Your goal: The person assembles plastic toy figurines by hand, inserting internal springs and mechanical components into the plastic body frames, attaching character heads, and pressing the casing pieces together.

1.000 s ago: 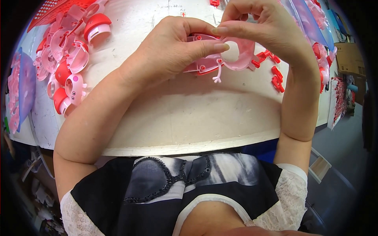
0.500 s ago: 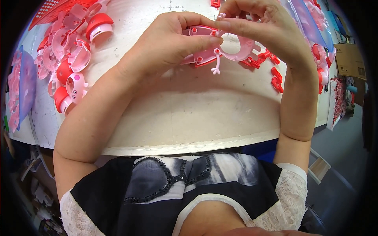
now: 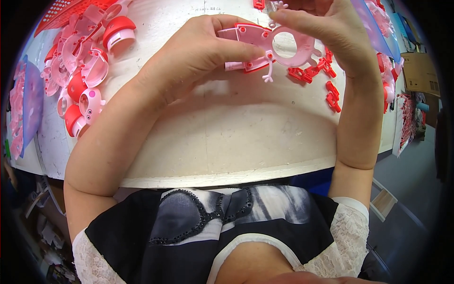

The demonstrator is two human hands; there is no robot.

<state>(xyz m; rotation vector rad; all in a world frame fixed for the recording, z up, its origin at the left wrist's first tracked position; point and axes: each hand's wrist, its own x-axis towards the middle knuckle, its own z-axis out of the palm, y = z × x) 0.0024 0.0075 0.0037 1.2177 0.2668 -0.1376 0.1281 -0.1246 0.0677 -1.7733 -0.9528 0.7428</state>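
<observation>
We have the red-edged pink shell (image 3: 257,40) above the table (image 3: 236,142), our left hand (image 3: 203,52) gripping its left end; white tabletop runs from there to the near edge. Since the earlier frame, our right hand (image 3: 321,23) has drawn off the shell's top edge, pinching a small forked piece (image 3: 282,5). Red clips (image 3: 300,74) lie close by its right end, heaped parts (image 3: 78,52) well left

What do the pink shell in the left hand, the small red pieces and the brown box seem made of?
Pink shell: likely hard plastic, glossy, with moulded posts and crisp edges. Red pieces: probably plastic too; their surfaces shine. Brown box: apparently matte cardboard, judging by its dull tan sides.
</observation>
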